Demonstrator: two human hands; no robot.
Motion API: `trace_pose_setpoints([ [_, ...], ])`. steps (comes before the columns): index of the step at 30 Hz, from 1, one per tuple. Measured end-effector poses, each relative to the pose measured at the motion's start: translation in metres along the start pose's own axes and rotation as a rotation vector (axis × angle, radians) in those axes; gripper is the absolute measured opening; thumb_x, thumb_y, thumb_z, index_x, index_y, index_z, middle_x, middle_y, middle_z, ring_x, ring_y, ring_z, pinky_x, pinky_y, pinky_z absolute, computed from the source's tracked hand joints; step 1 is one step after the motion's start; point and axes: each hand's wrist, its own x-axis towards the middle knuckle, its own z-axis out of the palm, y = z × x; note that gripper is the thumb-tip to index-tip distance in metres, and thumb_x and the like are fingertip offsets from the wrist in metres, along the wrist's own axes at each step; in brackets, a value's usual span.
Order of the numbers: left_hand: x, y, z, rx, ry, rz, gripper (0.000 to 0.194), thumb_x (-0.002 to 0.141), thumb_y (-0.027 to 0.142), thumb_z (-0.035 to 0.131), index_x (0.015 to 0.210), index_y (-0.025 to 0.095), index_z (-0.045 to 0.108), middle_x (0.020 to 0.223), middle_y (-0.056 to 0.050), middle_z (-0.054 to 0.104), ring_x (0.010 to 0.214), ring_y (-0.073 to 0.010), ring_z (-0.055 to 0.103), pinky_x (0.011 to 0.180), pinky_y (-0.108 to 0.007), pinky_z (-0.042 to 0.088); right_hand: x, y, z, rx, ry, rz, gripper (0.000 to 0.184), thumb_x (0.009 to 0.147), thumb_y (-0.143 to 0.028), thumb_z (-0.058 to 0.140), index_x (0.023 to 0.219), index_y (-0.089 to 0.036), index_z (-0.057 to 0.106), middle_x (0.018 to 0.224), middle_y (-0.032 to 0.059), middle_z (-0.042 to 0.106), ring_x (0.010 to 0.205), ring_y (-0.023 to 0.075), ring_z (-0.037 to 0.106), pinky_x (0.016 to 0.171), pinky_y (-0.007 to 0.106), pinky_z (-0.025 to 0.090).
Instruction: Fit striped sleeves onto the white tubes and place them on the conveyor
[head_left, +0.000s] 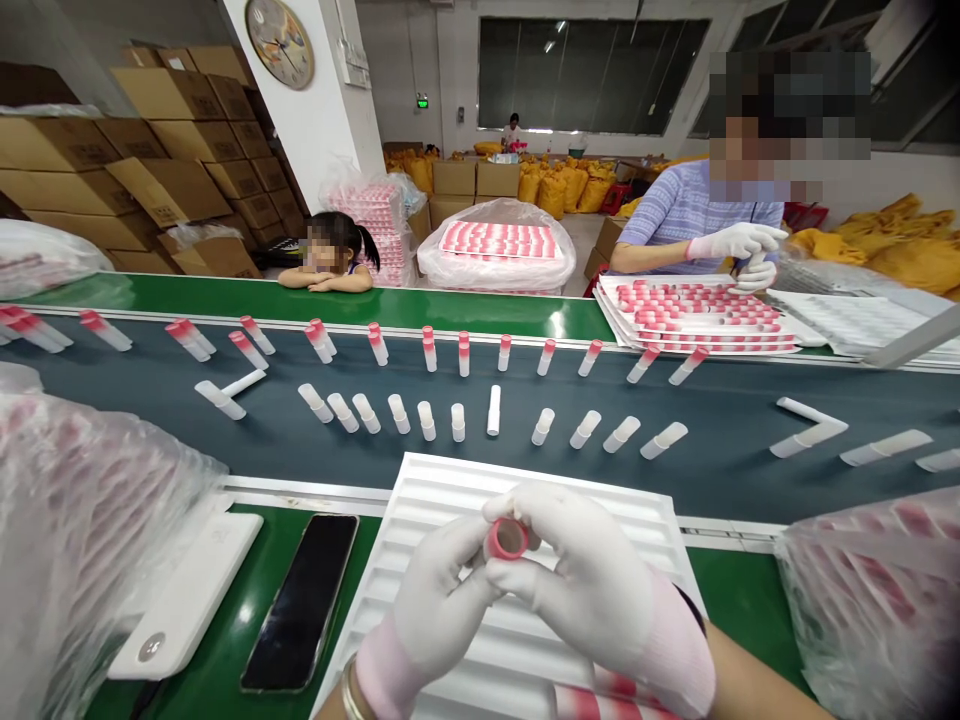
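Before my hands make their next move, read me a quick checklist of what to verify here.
1. Red-rimmed tube held: ok, the right hand grips it.
2. Grip of the left hand: cannot tell; its fingers are close against the tube.
3. White gloves on both hands: ok.
4. Phone off the white tray: ok, beside it.
5. Whole tray visible: not ok, hands cover part.
6. Tube's far end: cannot tell, hidden.

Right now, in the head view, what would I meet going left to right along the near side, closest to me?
Plastic-wrapped pile, white power bank, black phone, left gloved hand, red-rimmed tube, right gloved hand, another plastic-wrapped bundle.
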Motion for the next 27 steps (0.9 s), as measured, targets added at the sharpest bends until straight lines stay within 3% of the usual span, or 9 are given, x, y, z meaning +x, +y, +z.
trace_pose_setpoints([
  [3,-0.003,-0.003,-0.001,-0.056,0.024,-0.102,0.031,0.087,0.026,0.058,0.117,0.020,0.064,0.082,-0.001,0.062,0.074,-0.0158,0.053,0.072,-0.027,0.047,0.003,0.003,0.002,0.013,-0.017,0.032,0.013,0.081,-0.010,0.060,0.076,-0.018,0.050,0.077,-0.0031,0.056,0.071,0.0100,0.051,0.067,0.022,0.040],
  [6,-0.007,-0.006,-0.001,-0.152,0.088,-0.221,0.070,0.085,0.027,0.062,0.148,0.026,0.033,0.090,-0.001,0.066,0.081,-0.0172,0.058,0.074,-0.029,0.050,0.003,0.011,0.011,-0.025,0.002,0.060,0.015,0.080,-0.009,0.058,0.073,-0.018,0.048,0.072,-0.0031,0.054,0.067,0.0101,0.049,0.063,0.022,0.038],
  [11,-0.010,-0.014,-0.008,-0.201,0.118,-0.243,0.079,0.085,0.029,0.062,0.153,0.026,0.022,0.108,-0.005,0.069,0.092,-0.0203,0.064,0.086,-0.034,0.053,0.002,0.014,0.032,-0.014,0.040,0.004,0.011,0.081,-0.011,0.058,0.077,-0.019,0.052,0.075,-0.0024,0.058,0.069,0.0109,0.053,0.063,0.022,0.041],
  [14,-0.005,-0.031,-0.024,-0.229,0.143,-0.263,0.087,0.081,0.021,0.065,0.154,0.029,0.017,0.128,-0.009,0.061,0.110,-0.0246,0.062,0.091,-0.036,0.054,0.025,0.022,0.023,-0.055,-0.008,-0.044,0.005,0.083,-0.016,0.060,0.084,-0.021,0.058,0.081,-0.0020,0.063,0.075,0.0117,0.057,0.071,0.023,0.044],
  [17,0.005,-0.058,-0.049,-0.164,0.355,-0.285,0.089,0.079,0.020,0.064,0.153,0.025,0.015,0.150,-0.013,0.041,0.135,-0.0276,0.044,0.107,-0.041,0.044,0.081,0.055,-0.007,-0.237,0.161,0.120,0.018,0.088,-0.028,0.054,0.105,-0.022,0.059,0.081,0.0000,0.067,0.083,0.0165,0.061,0.083,0.030,0.046],
  [19,0.012,-0.074,-0.068,-0.128,0.536,-0.325,0.081,0.082,0.025,0.061,0.151,0.018,0.019,0.152,-0.018,0.036,0.137,-0.0286,0.040,0.112,-0.045,0.037,0.127,0.090,-0.029,-0.391,0.298,0.376,0.055,0.086,-0.028,0.053,0.138,-0.024,0.038,0.090,0.0021,0.070,0.095,0.0214,0.062,0.086,0.034,0.047],
  [21,0.015,-0.086,-0.085,-0.121,0.642,-0.363,0.074,0.084,0.028,0.058,0.149,0.014,0.024,0.151,-0.020,0.037,0.135,-0.0293,0.043,0.112,-0.047,0.037,0.169,0.127,-0.045,-0.457,0.314,0.451,0.075,0.079,-0.023,0.059,0.147,-0.022,0.028,0.103,0.0087,0.069,0.106,0.0282,0.060,0.090,0.039,0.045],
  [24,0.013,-0.095,-0.101,-0.111,0.681,-0.377,0.068,0.085,0.030,0.057,0.146,0.017,0.030,0.150,-0.017,0.039,0.135,-0.0284,0.044,0.112,-0.047,0.037,0.207,0.172,-0.056,-0.508,0.293,0.507,0.071,0.076,-0.018,0.058,0.145,-0.022,0.037,0.110,0.0137,0.066,0.108,0.0332,0.059,0.093,0.045,0.042],
  [27,0.003,-0.104,-0.107,-0.069,0.704,-0.396,0.064,0.085,0.036,0.057,0.143,0.020,0.035,0.149,-0.015,0.042,0.135,-0.0282,0.044,0.113,-0.048,0.036,0.215,0.201,-0.055,-0.535,0.287,0.572,0.065,0.075,-0.018,0.060,0.138,-0.024,0.046,0.111,0.0169,0.065,0.108,0.0367,0.059,0.092,0.052,0.041],
])
